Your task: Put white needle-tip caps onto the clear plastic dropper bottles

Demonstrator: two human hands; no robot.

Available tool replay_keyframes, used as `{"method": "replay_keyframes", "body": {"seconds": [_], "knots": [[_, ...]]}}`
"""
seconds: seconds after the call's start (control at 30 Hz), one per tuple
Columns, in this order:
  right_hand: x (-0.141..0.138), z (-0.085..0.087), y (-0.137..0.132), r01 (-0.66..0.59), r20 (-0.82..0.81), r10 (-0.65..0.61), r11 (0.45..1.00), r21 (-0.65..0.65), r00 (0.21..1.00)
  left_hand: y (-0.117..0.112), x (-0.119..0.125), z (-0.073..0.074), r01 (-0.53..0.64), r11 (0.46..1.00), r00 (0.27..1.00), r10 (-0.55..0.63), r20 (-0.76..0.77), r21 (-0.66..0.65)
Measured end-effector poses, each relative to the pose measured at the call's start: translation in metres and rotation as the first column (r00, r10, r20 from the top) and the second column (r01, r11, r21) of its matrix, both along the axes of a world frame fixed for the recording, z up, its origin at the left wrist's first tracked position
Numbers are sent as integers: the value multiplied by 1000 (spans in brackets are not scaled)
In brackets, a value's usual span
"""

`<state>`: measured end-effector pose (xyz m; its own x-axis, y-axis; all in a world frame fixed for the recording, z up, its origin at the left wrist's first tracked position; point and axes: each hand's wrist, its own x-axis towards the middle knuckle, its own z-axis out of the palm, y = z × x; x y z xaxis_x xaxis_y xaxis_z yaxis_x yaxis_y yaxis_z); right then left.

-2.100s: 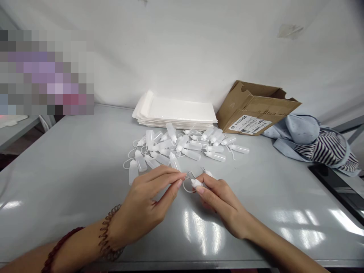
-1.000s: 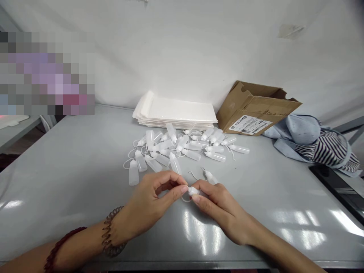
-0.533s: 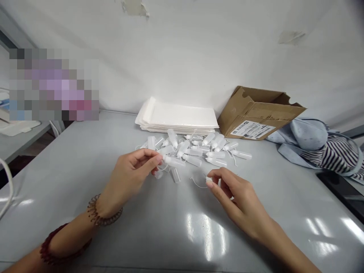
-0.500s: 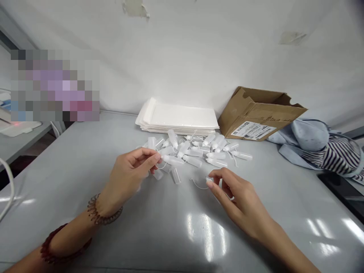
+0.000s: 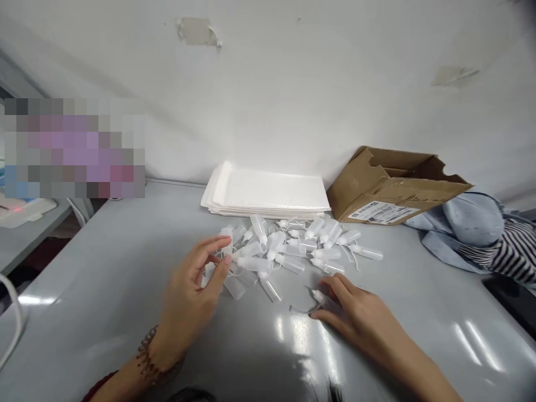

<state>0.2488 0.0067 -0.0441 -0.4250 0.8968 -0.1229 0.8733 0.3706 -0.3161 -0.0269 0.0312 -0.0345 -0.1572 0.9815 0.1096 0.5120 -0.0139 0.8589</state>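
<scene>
On the grey table lies a loose pile of small translucent plastic dropper bottles (image 5: 293, 248), with white necks and thin tethered caps. My left hand (image 5: 196, 285) is at the pile's left edge, thumb and index finger apart around nothing I can make out; the hand is slightly blurred. Nearer to me on the right, my right hand (image 5: 360, 315) grips one dropper bottle (image 5: 323, 300) low over the table. Its nozzle points left, its thin cap strap trails out, and the fingers cover much of its body.
A stack of white padded envelopes (image 5: 272, 192) lies behind the pile against the wall. An opened cardboard box (image 5: 377, 190) stands at the back right, beside blue and striped cloth (image 5: 473, 223). A black phone-like object (image 5: 511, 301) lies at the right edge, a white cable (image 5: 14, 312) at the left.
My left thumb and index finger have parted. My right hand has closed round a dropper bottle whose nozzle now shows. The view has tipped upward, so the scene sits lower.
</scene>
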Motion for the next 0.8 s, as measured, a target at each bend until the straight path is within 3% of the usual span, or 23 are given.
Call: {"method": "replay_keyframes", "body": {"seconds": [0.23, 0.37, 0.53, 0.6, 0.8], "knots": [[-3, 2, 1, 15, -52, -18, 999, -42, 998, -9, 7, 1, 91, 990, 995, -86, -50, 103], [-14, 9, -6, 53, -186, -48, 998, 24, 981, -21, 14, 5, 331, 928, 943, -321, -89, 168], [-31, 10, -16, 61, -312, -34, 995, 77, 949, -33, 22, -1, 562, 827, 826, -562, 48, -4], [-36, 8, -21, 42, -321, -17, 997, 72, 947, -34, 24, -3, 578, 815, 813, -569, 124, -42], [-43, 6, -34, 4, -326, 11, 999, 46, 945, -36, 26, 1, 493, 867, 852, -464, 243, -73]]}}
